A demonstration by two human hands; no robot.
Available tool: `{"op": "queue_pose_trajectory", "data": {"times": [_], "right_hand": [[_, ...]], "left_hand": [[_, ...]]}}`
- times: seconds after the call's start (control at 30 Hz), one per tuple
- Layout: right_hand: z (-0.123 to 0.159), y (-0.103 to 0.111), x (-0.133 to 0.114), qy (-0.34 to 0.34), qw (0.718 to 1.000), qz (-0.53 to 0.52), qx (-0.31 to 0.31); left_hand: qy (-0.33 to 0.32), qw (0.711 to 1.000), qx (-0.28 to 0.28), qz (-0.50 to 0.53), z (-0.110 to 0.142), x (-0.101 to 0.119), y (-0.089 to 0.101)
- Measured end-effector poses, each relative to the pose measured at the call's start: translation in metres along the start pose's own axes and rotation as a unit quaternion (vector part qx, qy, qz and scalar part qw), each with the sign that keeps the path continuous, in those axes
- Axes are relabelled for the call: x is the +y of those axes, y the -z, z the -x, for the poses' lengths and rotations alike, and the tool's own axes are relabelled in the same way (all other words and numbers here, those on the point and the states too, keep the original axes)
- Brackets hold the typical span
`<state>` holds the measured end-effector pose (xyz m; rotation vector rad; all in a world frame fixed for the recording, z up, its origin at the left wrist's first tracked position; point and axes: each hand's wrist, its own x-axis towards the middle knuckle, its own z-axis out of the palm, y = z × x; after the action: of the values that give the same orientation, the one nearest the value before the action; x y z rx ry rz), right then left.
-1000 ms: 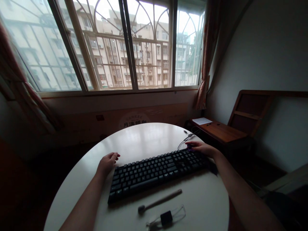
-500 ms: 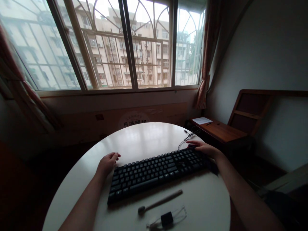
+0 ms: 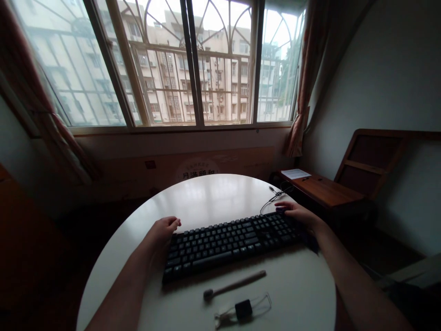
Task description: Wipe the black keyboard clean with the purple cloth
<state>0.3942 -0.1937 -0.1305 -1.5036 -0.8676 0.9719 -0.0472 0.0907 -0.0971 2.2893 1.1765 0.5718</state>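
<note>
A black full-size keyboard (image 3: 223, 248) lies on a round white table, slightly slanted. My left hand (image 3: 166, 229) is at its left back corner, fingers curled against the edge. At the right end, my right hand (image 3: 301, 215) reaches over the back corner, fingers closed around a dark, cloth-like thing (image 3: 313, 243) that pokes out below the wrist. Much of that thing is hidden by the hand and keyboard. In front of the keyboard lies a toothbrush (image 3: 234, 285) with dark bristles. Nearer to me is a wire keycap puller (image 3: 244, 310) with a black grip.
Behind the right hand, a thin black cable (image 3: 275, 196) lies coiled on the white table (image 3: 113, 271). A wooden bench (image 3: 327, 191) with a white paper (image 3: 295, 174) stands to the right. Beyond the table is a barred window (image 3: 220, 87) between curtains.
The view has swung slightly left, so everything sits further right in the picture. Both hands keep about the same places on the keyboard.
</note>
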Motion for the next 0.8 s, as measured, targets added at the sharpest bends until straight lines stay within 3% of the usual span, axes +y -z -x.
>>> {"op": "queue_pose_trajectory", "data": {"times": [0.1,0.23,0.3,0.37,0.43,0.53,0.57,0.67,0.8], "right_hand": [[0.000,0.000,0.000,0.006,1.000,0.016,0.014],[0.004,-0.006,-0.018,0.042,0.990,0.123,0.062],[0.011,-0.018,-0.040,0.079,0.988,0.132,0.024],[0.025,-0.038,-0.071,0.112,0.980,0.154,-0.062],[0.042,-0.065,-0.105,0.136,0.953,0.215,-0.163],[0.061,-0.114,-0.151,0.148,0.866,0.329,-0.346],[0.063,-0.132,-0.161,0.166,0.843,0.348,-0.376],[0.053,-0.189,-0.171,0.226,0.804,0.389,-0.388],[0.009,-0.265,-0.140,0.342,0.784,0.396,-0.334]], "left_hand": [[0.004,1.000,-0.011,-0.005,0.003,0.001,0.005],[-0.004,1.000,-0.023,-0.002,0.006,-0.001,0.011],[-0.002,1.000,-0.027,0.001,0.007,-0.002,0.012],[0.006,0.999,-0.034,0.002,0.007,-0.003,0.012],[0.012,0.999,-0.042,-0.001,0.008,-0.003,0.011],[0.019,0.998,-0.060,0.007,0.010,-0.004,0.009],[0.023,0.997,-0.070,0.014,0.011,-0.004,0.009],[0.026,0.994,-0.105,0.034,0.016,-0.004,0.012],[0.032,0.990,-0.126,0.058,0.023,-0.004,0.019]]}}
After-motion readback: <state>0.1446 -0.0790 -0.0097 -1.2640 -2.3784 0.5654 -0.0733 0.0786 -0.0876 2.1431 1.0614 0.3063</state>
